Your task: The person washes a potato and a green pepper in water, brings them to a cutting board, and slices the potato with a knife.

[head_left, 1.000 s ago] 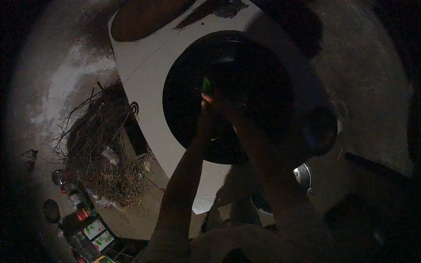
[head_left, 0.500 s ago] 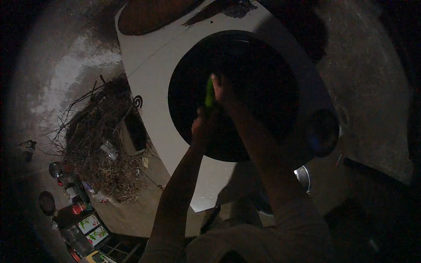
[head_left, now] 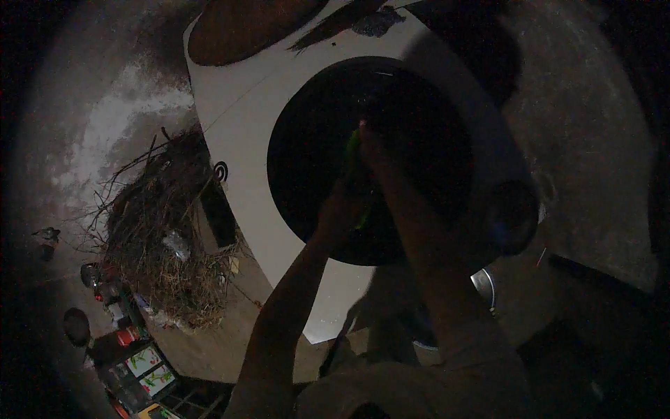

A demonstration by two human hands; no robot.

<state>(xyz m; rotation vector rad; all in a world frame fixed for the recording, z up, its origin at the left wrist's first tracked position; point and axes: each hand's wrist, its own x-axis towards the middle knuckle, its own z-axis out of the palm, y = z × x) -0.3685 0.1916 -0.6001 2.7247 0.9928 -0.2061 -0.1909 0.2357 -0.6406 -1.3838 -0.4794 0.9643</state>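
Note:
Over the wide black wok (head_left: 293,216) both of my hands grip a long green vegetable (head_left: 353,145); the dark light hides its exact kind. My right hand (head_left: 375,152) is closed on its far part, with the thumb tip near the top. Closer to me, my left hand (head_left: 340,211) is wrapped round the lower part, its fingers mostly lost in shadow. A small green patch shows beside the left hand, and I cannot tell whether it belongs to the same vegetable. The inside of the wok is too dark to make out.
The wok sits in a pale stove top (head_left: 241,153) with a brown round lid or board (head_left: 251,28) at its far left. A pile of dry twigs (head_left: 164,223) lies on the floor at left. A dark round pot (head_left: 513,216) stands right, a metal basin (head_left: 483,281) below.
Both hands have moved slightly right with the vegetable. Less of its green now shows between them, and the left hand sits lower.

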